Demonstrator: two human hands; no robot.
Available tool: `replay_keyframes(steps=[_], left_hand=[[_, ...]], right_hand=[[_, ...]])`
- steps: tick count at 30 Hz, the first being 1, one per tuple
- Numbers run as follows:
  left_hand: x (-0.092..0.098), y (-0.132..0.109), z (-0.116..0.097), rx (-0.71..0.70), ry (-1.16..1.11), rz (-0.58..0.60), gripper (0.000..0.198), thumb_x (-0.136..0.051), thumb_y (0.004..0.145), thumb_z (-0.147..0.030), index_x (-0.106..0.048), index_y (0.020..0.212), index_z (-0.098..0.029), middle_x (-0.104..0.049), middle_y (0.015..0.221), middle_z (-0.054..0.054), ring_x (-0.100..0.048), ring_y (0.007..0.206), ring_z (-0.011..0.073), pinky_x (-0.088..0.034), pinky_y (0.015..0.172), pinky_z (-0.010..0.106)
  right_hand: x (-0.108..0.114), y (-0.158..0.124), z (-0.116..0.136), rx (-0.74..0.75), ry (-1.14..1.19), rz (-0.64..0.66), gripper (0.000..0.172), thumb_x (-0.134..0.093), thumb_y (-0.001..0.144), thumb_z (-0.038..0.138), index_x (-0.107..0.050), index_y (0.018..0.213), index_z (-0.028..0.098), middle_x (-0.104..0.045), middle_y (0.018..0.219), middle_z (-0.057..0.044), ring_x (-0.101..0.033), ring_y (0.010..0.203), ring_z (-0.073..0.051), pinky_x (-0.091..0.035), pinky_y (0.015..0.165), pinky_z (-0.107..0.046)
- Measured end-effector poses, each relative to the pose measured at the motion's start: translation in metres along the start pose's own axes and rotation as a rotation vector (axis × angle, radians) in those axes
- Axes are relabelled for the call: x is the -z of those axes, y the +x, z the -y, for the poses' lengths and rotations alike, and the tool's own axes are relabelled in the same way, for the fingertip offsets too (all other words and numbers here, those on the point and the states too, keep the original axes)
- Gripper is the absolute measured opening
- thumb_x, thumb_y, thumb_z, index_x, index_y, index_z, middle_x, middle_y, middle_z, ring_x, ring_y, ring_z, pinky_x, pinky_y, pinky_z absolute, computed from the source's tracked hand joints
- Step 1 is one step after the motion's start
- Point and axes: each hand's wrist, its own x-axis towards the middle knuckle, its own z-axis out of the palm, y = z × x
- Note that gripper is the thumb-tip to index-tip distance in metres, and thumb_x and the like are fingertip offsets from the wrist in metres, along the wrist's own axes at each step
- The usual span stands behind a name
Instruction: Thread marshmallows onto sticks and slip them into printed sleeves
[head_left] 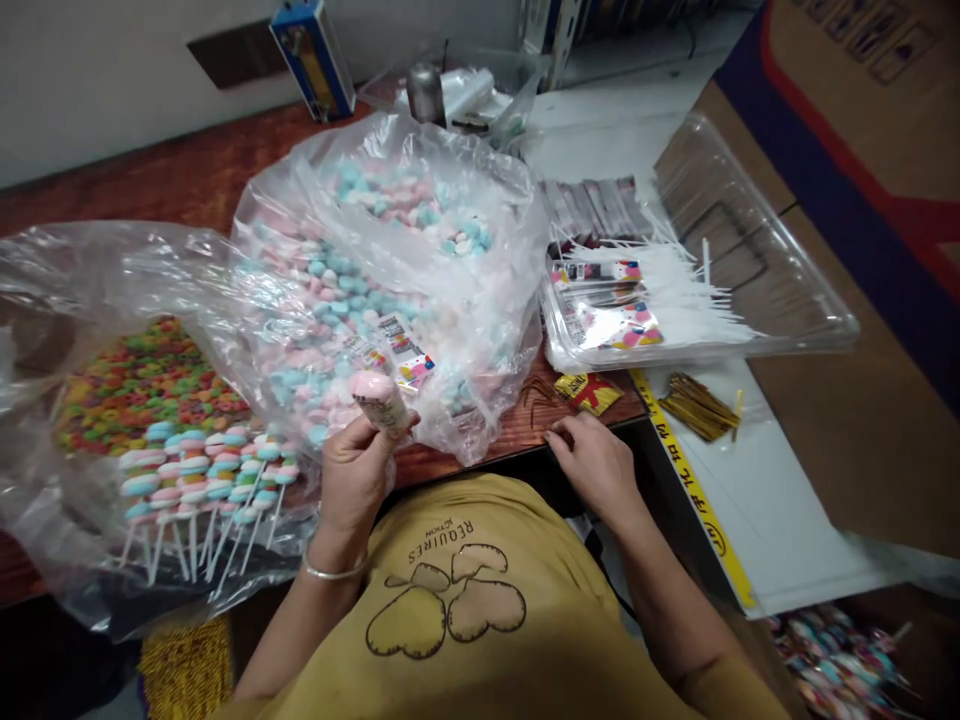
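Observation:
My left hand [354,470] is closed around a marshmallow pop [379,398] in a clear printed wrapper, held up in front of the large bag. Pink marshmallow shows at its top. At the table's front edge, my right hand [592,462] has its fingers curled together beside brown twist ties [541,398] and a gold-and-red packet [589,392]. What its fingertips pinch, if anything, is too small to make out. To the left, several marshmallow sticks [217,470] in pink, blue and white lie on plastic, their white sticks pointing toward me.
A large clear bag [480,240] holds pink and blue marshmallows. Colourful ring-shaped pieces [157,380] fill another bag. An open plastic tray [810,330] contains white sticks and printed wrappers. Gold twist ties [699,407] lie right. Wrapped sweets [840,655] sit lower right, below a cardboard box [847,400].

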Motion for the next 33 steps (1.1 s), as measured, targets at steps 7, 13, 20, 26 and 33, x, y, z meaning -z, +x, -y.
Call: replay_keyframes(steps=[7,13,20,26,33], left_hand=[[0.000,0.002,0.000,0.025,-0.009,0.110,0.026,-0.077,0.083,-0.045,-0.080,0.085,-0.019,-0.078,0.083,0.005,-0.071,0.082,0.0181,-0.055,0.082,0.030],[-0.015,0.009,-0.003,0.206,-0.428,0.199,0.031,-0.087,0.072,-0.045,-0.074,0.081,-0.018,-0.072,0.080,0.002,-0.065,0.066,0.0116,-0.054,0.065,0.024],[-0.033,0.002,-0.020,0.552,-0.568,0.551,0.035,-0.085,0.076,-0.039,-0.076,0.100,-0.014,-0.073,0.079,0.008,-0.060,0.060,0.0109,-0.051,0.058,0.024],[-0.044,0.002,-0.008,0.616,-0.642,0.546,0.032,-0.088,0.072,-0.036,-0.072,0.088,-0.013,-0.069,0.076,0.005,-0.063,0.062,0.0104,-0.051,0.058,0.021],[-0.046,-0.005,-0.004,0.627,-0.697,0.563,0.035,-0.089,0.071,-0.036,-0.070,0.088,-0.011,-0.069,0.077,0.005,-0.066,0.064,0.0116,-0.054,0.065,0.024]], right_hand=[[-0.001,0.021,0.012,0.045,0.074,-0.026,0.012,-0.054,0.092,0.020,-0.061,0.082,0.019,-0.070,0.087,-0.008,-0.065,0.074,-0.021,-0.042,0.065,-0.030],[0.005,0.021,0.026,0.191,0.564,-0.406,0.014,-0.054,0.097,0.031,-0.058,0.087,0.022,-0.068,0.075,-0.002,-0.062,0.061,-0.016,-0.049,0.062,-0.027],[-0.003,0.031,0.046,0.659,0.326,-0.515,0.015,-0.059,0.098,0.032,-0.067,0.107,0.023,-0.077,0.100,-0.012,-0.071,0.081,-0.021,-0.051,0.073,-0.034],[0.000,0.040,0.062,0.887,0.359,-0.592,0.015,-0.064,0.096,0.029,-0.066,0.111,0.026,-0.079,0.104,-0.010,-0.072,0.081,-0.020,-0.050,0.068,-0.033],[0.003,0.027,0.091,0.622,0.722,-0.574,0.007,-0.060,0.097,0.030,-0.062,0.103,0.026,-0.077,0.096,-0.007,-0.074,0.084,-0.021,-0.057,0.072,-0.033]])
